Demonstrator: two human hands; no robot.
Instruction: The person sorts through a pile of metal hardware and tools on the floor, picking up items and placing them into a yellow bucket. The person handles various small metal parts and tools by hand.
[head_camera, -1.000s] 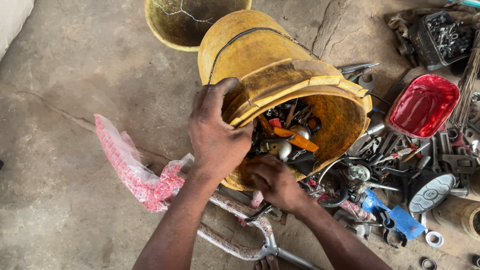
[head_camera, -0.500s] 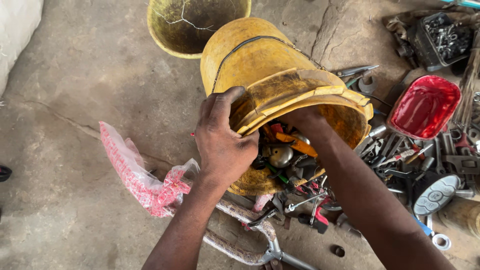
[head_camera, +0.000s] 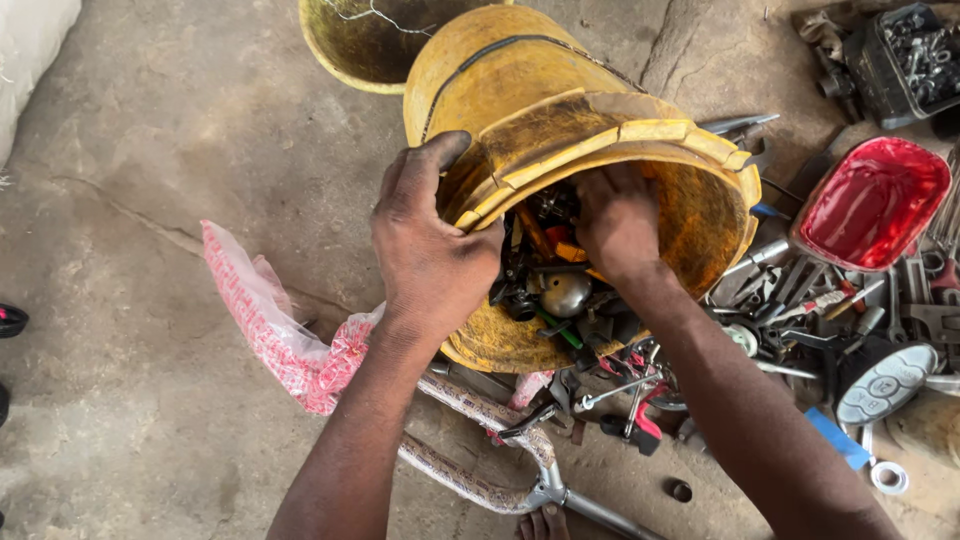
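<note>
We see yellow bucket (head_camera: 560, 130) tipped on side on floor (head_camera: 150, 200). Our left hand (head_camera: 430, 250) grips bucket rim, fingers wrapped over edge. Our right hand (head_camera: 617, 222) is deep inside bucket, among metal bits (head_camera: 555, 290); can't tell how fingers sit. Red tray (head_camera: 872, 202) near, to right. Pink bag (head_camera: 280, 335) lies beside left wrist.

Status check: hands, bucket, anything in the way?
Left hand grips yellow bucket rim, bucket tipped. Right hand inside among metal parts; grasp hidden. Loose tools beside the mouth.
</note>
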